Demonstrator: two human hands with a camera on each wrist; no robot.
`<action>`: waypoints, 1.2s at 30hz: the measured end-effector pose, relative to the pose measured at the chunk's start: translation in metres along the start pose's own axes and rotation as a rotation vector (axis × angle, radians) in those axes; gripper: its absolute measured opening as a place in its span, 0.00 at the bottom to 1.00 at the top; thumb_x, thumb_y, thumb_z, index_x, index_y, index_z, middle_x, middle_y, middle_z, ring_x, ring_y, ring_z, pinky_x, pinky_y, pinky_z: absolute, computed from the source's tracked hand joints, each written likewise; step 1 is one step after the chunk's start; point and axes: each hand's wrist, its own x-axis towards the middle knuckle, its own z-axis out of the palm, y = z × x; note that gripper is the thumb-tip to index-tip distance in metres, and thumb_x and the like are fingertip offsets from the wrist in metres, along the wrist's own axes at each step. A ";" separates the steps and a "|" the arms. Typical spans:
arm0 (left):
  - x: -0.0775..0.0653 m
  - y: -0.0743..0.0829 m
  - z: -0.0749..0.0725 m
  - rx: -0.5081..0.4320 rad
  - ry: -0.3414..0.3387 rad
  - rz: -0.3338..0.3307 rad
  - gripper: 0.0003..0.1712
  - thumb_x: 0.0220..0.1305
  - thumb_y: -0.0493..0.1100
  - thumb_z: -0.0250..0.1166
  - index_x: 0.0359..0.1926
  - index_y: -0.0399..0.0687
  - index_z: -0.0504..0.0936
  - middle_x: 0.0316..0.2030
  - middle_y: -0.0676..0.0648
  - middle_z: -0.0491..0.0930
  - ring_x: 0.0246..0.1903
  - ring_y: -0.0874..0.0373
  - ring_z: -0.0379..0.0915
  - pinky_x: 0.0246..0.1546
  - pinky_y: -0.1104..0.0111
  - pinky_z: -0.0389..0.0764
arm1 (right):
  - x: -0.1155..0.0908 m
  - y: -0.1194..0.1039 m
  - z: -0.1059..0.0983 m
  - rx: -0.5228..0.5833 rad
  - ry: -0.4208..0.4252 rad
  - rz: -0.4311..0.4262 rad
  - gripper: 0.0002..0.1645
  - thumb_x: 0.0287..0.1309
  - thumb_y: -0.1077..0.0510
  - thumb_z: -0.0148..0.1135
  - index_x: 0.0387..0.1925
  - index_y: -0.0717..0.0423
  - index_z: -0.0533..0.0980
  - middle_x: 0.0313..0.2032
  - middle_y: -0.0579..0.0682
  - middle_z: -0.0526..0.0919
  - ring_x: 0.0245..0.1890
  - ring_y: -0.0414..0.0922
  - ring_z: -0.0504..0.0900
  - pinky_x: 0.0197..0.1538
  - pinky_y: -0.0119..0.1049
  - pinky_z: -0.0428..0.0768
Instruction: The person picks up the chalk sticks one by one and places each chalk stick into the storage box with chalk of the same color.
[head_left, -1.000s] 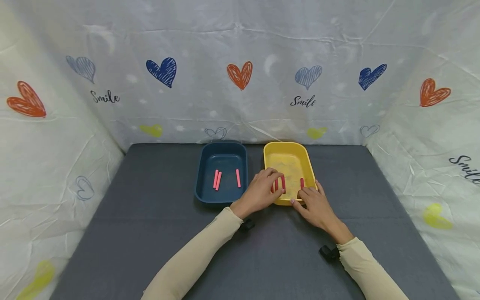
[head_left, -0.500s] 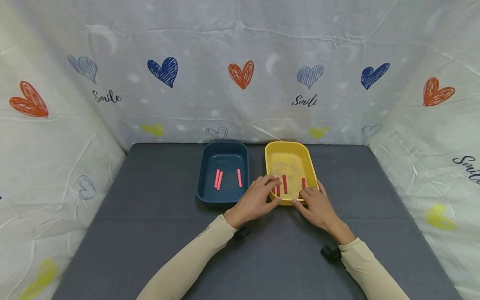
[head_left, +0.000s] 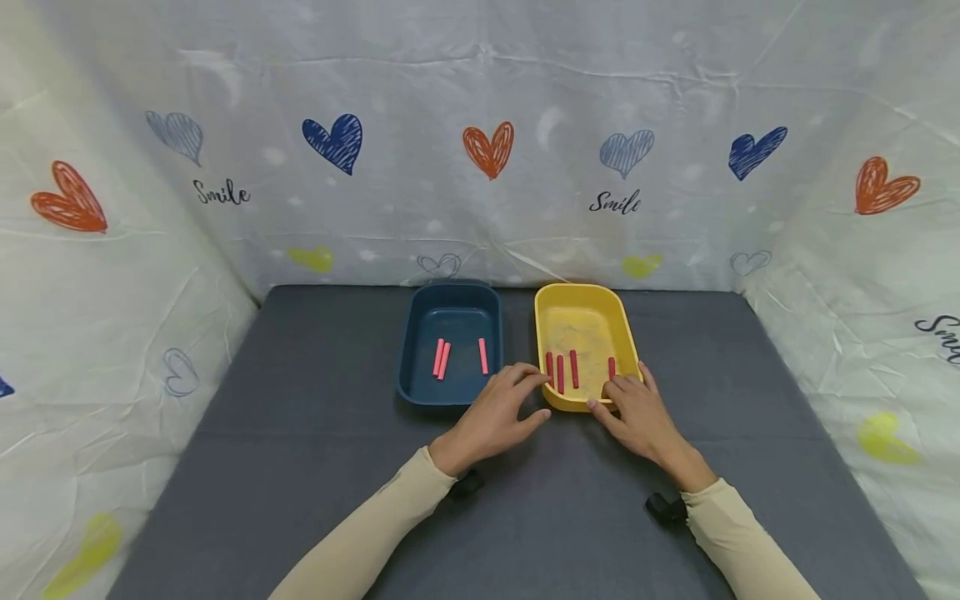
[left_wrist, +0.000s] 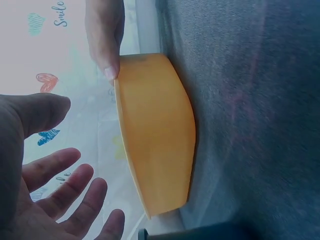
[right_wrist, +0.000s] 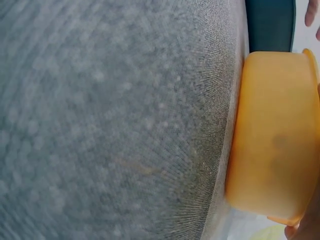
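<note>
My left hand [head_left: 487, 423] hovers at the near left corner of the yellow tray [head_left: 581, 319], fingers and thumb spread apart and holding nothing. My right hand [head_left: 643, 417] grips the tray's near right corner, thumb at the front rim and fingers over the inside and right edge. Several dark red chalk sticks [head_left: 574, 369] lie in the yellow tray; the right fingers partly cover the rightmost one. Left of it stands a dark blue tray [head_left: 453, 321] with three pink chalk sticks [head_left: 483, 356]. In the left wrist view, my right hand [left_wrist: 105, 35] touches the tray's rim.
Both trays stand side by side on a dark grey cloth-covered table [head_left: 330, 367], near its back edge. A white curtain [head_left: 405, 200] printed with hearts hangs behind and along both sides. Greyish smudges mark the yellow tray's floor.
My left hand has drawn back left and toward me from inside the yellow tray, uncovering the red chalk sticks on its left side. The right hand stays on the tray.
</note>
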 end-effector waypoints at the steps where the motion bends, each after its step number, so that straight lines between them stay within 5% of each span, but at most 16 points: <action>1: -0.002 -0.001 0.000 0.001 0.002 -0.003 0.31 0.63 0.53 0.67 0.65 0.52 0.73 0.61 0.50 0.71 0.60 0.55 0.67 0.64 0.55 0.72 | -0.001 0.000 -0.001 0.001 -0.002 0.002 0.17 0.66 0.43 0.58 0.26 0.47 0.71 0.27 0.44 0.75 0.37 0.49 0.77 0.71 0.64 0.54; 20: -0.032 -0.014 -0.014 0.003 0.080 -0.044 0.28 0.63 0.51 0.68 0.63 0.53 0.75 0.59 0.51 0.72 0.58 0.56 0.67 0.62 0.53 0.72 | 0.002 -0.001 0.000 0.058 -0.018 0.017 0.15 0.66 0.43 0.58 0.31 0.48 0.73 0.30 0.44 0.77 0.39 0.48 0.78 0.73 0.62 0.50; 31: -0.034 -0.016 -0.020 -0.006 0.126 -0.042 0.29 0.62 0.50 0.68 0.63 0.52 0.75 0.59 0.49 0.72 0.58 0.54 0.68 0.61 0.53 0.74 | 0.001 -0.002 -0.007 0.061 -0.044 0.030 0.15 0.65 0.43 0.59 0.32 0.48 0.74 0.31 0.44 0.77 0.36 0.45 0.78 0.73 0.63 0.50; 36: -0.034 -0.018 -0.025 -0.007 0.140 -0.047 0.30 0.61 0.50 0.69 0.63 0.51 0.75 0.60 0.49 0.72 0.58 0.53 0.67 0.60 0.53 0.74 | 0.003 -0.006 -0.013 0.039 -0.022 0.015 0.16 0.65 0.42 0.59 0.37 0.51 0.76 0.37 0.49 0.79 0.43 0.49 0.79 0.71 0.67 0.50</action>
